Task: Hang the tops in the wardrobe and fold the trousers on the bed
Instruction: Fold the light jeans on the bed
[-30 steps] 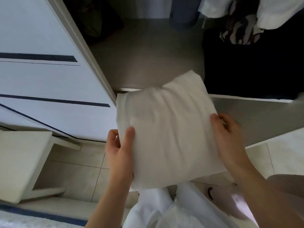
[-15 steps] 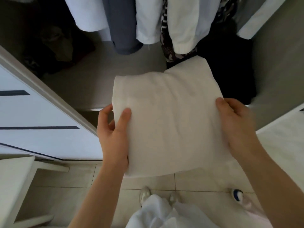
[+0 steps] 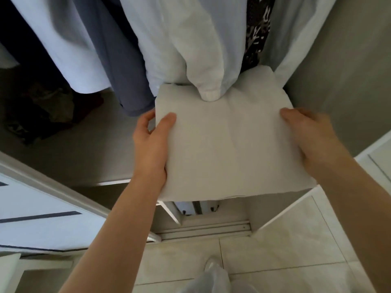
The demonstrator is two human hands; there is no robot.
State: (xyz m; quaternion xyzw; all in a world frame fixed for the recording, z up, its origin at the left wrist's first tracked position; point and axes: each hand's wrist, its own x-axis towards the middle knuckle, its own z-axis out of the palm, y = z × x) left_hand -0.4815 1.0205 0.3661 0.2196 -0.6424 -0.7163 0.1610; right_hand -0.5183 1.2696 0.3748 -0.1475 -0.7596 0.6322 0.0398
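Note:
A folded white garment (image 3: pixel 228 144), square and flat, is held out in front of me at the wardrobe opening. My left hand (image 3: pixel 151 144) grips its left edge, thumb on top and fingers underneath. My right hand (image 3: pixel 313 136) grips its right edge the same way. The far edge of the folded garment reaches under the hanging tops (image 3: pixel 190 43); a white sleeve cuff (image 3: pixel 209 94) touches its top surface.
Several white, pale blue, slate blue and patterned tops hang in the wardrobe. A grey shelf (image 3: pixel 95 153) holds a dark crumpled heap (image 3: pixel 44 111) at left. A white sliding door (image 3: pixel 42 220) stands at lower left. Tiled floor (image 3: pixel 285 240) and my shoe lie below.
I have stepped closer to the wardrobe and both hands have carried the folded garment forward, from in front of the shelf to under the hanging tops.

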